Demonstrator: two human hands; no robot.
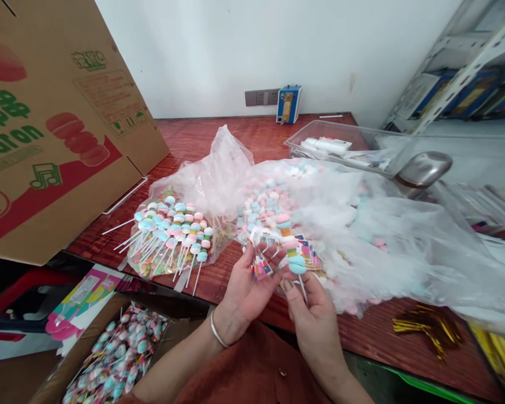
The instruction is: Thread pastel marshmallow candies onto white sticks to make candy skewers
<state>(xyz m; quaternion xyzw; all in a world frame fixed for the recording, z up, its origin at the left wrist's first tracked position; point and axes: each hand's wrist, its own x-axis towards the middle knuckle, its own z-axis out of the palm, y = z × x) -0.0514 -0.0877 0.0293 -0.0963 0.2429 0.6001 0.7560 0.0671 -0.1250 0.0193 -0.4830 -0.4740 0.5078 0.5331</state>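
My right hand (317, 320) pinches the white stick of a candy skewer (297, 265), whose pink, green and blue sandwich-shaped sweets point up and away from me. Beside it, my left hand (249, 289) is palm up with its fingers curled around a small clear printed wrapper (261, 266). The fingertips of both hands meet near the stick. Just beyond them lie several more printed wrappers (309, 252). To the left, a pile of similar candy skewers (174, 227) rests on a clear bag, sticks towards me.
A large clear bag (387, 241) of loose pastel sweets spreads across the table (185, 143). Gold twist ties (427, 328) lie at the right. Behind are a clear tray (362, 134) and a metal scoop (425, 168). A carton (67, 123) stands left; a box of wrapped skewers (122, 353) sits below.
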